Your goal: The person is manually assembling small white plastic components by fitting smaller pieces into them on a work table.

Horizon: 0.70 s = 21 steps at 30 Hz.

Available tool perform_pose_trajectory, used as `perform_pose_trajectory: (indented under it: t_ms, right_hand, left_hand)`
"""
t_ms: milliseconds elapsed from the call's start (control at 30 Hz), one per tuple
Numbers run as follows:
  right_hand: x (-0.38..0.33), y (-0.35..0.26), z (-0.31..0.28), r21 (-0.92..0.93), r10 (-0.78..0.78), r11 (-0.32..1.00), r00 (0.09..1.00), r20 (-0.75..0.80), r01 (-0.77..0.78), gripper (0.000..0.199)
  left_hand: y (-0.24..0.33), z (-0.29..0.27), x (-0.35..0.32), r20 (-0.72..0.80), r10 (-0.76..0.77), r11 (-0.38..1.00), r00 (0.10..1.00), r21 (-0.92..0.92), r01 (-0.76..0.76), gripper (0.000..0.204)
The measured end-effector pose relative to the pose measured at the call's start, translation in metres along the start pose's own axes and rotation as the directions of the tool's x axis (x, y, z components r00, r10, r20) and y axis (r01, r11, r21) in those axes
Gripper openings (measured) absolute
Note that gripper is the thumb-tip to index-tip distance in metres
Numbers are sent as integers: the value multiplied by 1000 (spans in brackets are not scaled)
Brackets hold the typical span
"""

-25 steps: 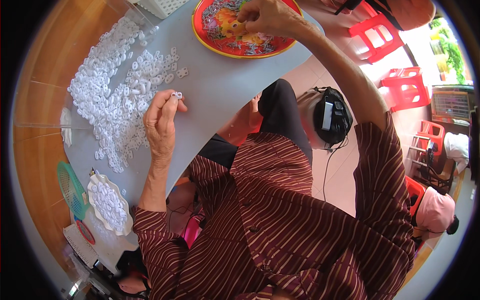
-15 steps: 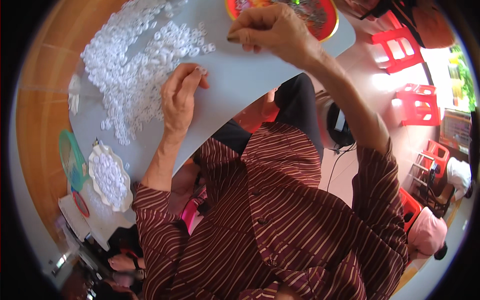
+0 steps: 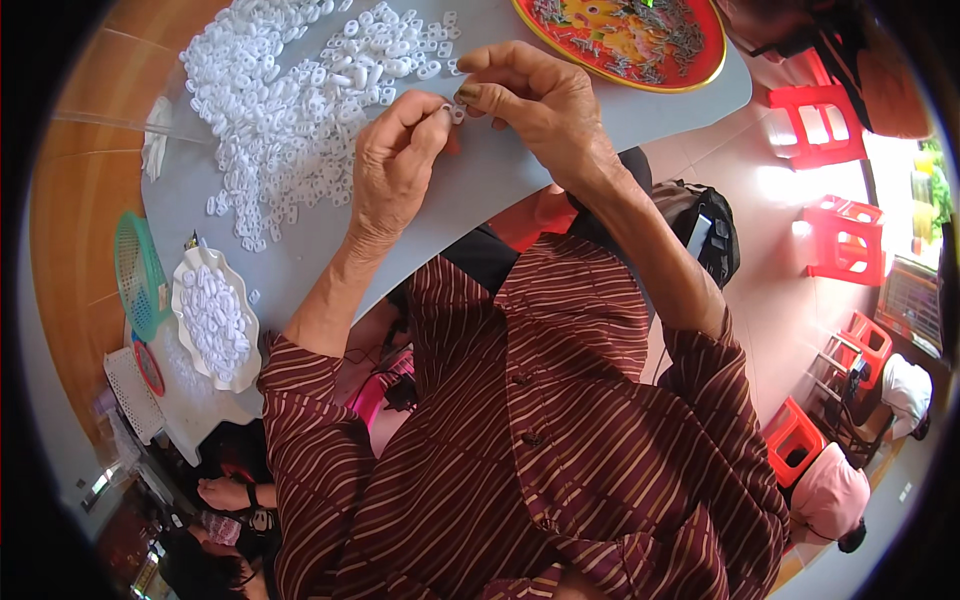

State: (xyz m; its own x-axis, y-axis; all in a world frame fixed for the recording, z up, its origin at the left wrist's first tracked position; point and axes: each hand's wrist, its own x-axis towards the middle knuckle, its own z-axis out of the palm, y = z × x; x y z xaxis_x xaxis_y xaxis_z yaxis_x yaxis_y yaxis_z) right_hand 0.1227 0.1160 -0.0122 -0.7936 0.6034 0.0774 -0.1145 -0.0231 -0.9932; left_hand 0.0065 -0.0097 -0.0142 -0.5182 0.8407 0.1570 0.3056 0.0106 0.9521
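My left hand [image 3: 392,165] and my right hand [image 3: 535,100] meet above the grey table [image 3: 480,190]. Between their fingertips they pinch one small white plastic piece [image 3: 457,110]. A large heap of the same white plastic pieces [image 3: 300,100] spreads over the table just left of my left hand. Beyond my right hand lies a red and yellow round tray [image 3: 640,40] holding several small dark metal parts. My sleeves are maroon with thin stripes.
A white scalloped dish [image 3: 215,320] with more white pieces sits at the table's left end, beside a green mesh basket [image 3: 135,275]. Red plastic stools [image 3: 840,235] stand on the floor to the right. Another person sits at the far top right.
My right hand has come back from the tray to my left hand, and both now pinch the white piece together. The view has shifted closer over the table.
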Motion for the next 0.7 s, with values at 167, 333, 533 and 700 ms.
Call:
perform_pose_trajectory:
  t_ms: [167,333,533,700]
  right_hand:
    - [0,0,2,8,-5,1000,1000,0,5,22]
    - [0,-1,1,21,5,1000,1000,5,-5,22]
    - [-2,0,2,15,-19,1000,1000,19,19,23]
    - [-2,1,0,-51,-58,997,998,31,59,23]
  left_hand:
    - [2,1,0,10,26,1000,1000,-7,-26,14]
    - [1,0,0,16,36,999,999,27,-36,15]
    - [0,1,-1,9,69,997,998,47,-69,15]
    - [-2,3,-1,11,82,995,997,60,-83,13]
